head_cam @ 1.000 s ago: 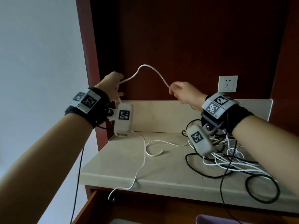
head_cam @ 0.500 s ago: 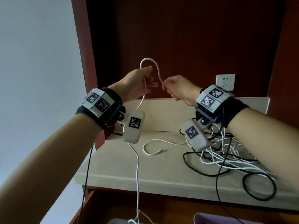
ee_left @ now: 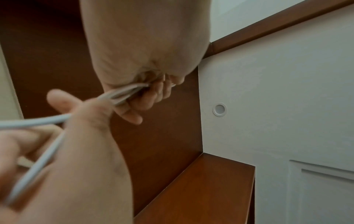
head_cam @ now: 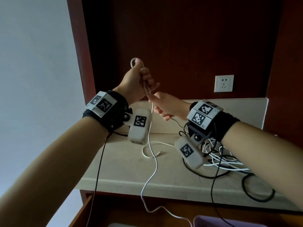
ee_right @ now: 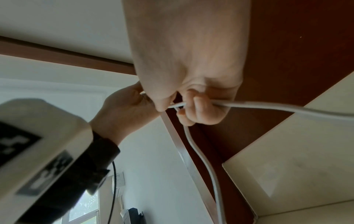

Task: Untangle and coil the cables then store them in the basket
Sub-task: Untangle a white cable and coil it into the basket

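My left hand is raised in front of the dark wood back panel and grips folded strands of a white cable, with a small loop standing over the thumb. Just below it my right hand pinches the same cable. In the left wrist view the left hand curls round the strands and the right hand holds the cable in front. The right wrist view shows the right hand closed on the cable. The cable hangs past the counter edge.
A tangle of black and white cables lies on the beige counter under my right forearm. A wall socket sits on the back panel. Below the counter a wooden drawer edge and a purple object show.
The hands came together. The wide arc of cable between them shrank to a small loop over the left thumb, and the right hand dropped below the left. The cable's loose length now hangs lower over the counter edge.
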A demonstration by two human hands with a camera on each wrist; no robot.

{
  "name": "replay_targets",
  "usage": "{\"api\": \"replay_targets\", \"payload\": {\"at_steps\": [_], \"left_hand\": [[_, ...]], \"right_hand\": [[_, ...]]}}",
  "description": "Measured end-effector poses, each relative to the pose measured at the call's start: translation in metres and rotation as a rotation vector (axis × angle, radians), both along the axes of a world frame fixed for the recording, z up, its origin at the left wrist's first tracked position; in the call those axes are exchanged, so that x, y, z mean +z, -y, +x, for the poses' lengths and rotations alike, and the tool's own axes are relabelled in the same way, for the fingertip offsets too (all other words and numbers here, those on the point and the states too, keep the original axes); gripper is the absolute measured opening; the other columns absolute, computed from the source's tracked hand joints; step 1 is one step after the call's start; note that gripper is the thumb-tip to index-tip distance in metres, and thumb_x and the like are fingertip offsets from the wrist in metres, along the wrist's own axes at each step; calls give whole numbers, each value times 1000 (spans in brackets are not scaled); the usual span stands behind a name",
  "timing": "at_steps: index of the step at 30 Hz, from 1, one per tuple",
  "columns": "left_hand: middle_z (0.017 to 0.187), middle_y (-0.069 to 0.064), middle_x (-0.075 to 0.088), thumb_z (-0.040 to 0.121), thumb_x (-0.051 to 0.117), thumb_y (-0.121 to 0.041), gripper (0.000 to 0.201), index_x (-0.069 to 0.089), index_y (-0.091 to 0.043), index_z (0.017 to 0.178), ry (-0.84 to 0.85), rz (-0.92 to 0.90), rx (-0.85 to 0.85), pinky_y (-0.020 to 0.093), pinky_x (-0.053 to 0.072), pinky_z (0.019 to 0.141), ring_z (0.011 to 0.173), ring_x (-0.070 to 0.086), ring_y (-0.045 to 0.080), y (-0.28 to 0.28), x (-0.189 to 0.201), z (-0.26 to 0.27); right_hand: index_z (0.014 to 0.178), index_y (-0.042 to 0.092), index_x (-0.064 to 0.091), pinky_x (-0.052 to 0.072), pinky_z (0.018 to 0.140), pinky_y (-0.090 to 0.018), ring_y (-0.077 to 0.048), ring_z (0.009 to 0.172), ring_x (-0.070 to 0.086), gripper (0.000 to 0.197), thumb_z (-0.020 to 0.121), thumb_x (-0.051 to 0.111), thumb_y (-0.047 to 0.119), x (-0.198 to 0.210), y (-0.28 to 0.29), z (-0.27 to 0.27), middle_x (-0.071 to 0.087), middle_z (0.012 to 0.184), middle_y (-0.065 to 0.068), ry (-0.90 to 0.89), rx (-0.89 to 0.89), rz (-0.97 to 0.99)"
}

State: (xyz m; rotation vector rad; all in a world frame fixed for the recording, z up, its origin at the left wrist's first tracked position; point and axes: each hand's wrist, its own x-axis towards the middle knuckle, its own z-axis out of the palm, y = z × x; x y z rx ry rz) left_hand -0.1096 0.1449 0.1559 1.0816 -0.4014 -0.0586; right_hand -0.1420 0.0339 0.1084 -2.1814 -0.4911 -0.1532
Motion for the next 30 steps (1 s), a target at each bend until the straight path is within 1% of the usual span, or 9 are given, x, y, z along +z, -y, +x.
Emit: {"api": "replay_targets", "payload": {"at_steps": [2,4,8,12,16,20,25,27,30], "left_hand": [[42,-6,27,94,33,-61,67,33,-19,42,-37,-47,-25,21,44,47,34,26,7,-3,3,-5],[44,-7,25,89,34,-68,62,28,-19,50,-39,-59,-37,16,33,39,35,22,7,-6,5,-10],[46,-6,22,80,15,-81,69,24,-19,53,-65,-122,-60,16,18,38,35,18,8,-20,16,-13],[42,-5,21,87,8,-73,75,27,-16,43,-135,-130,-128,15,16,36,32,17,9,-35,20,-12],[42,-6,20,94,13,-62,70,28,-16,42,-155,18,-172,19,14,34,32,14,9,-47,15,-15],[49,-8,10,94,18,-57,66,32,-19,43,-131,370,-227,19,13,34,45,3,7,-58,2,-25],[54,-9,7,93,16,-59,65,32,-22,42,-176,594,-339,18,5,39,43,2,8,-51,-28,-40],[52,-8,6,92,17,-58,59,26,-26,43,-193,670,-404,17,4,39,42,2,9,-47,-42,-46],[50,-7,6,83,25,-57,46,19,-26,50,-213,829,-554,16,4,40,40,2,10,-40,-65,-56]], "right_hand": [[112,2,49,26,39,-17,-8,47,27,37,101,34,33,-6,1,1,35,64,1,24,34,-58],[92,10,53,32,44,-18,-8,50,30,24,101,36,25,-13,1,4,34,63,1,53,56,-85],[80,9,57,41,62,-15,-7,65,47,33,101,35,21,-30,8,8,50,71,4,32,67,-119],[75,9,57,46,80,-22,-8,73,56,41,103,30,21,-43,16,15,60,74,3,-14,125,-119],[68,13,41,46,66,-17,-5,49,52,37,103,30,18,-51,27,16,41,53,3,-76,154,-60],[71,11,50,50,76,-25,-4,44,42,29,99,42,12,-54,49,14,43,52,5,-236,253,-10],[63,10,39,47,67,-24,-7,45,43,17,72,52,15,-53,59,17,41,48,8,-358,290,5],[61,11,38,49,65,-25,-6,42,41,30,80,60,16,-54,64,19,38,44,10,-356,240,-97],[60,11,38,44,46,-19,-5,34,33,37,87,59,24,-56,71,17,34,38,10,-313,164,-235]]}}
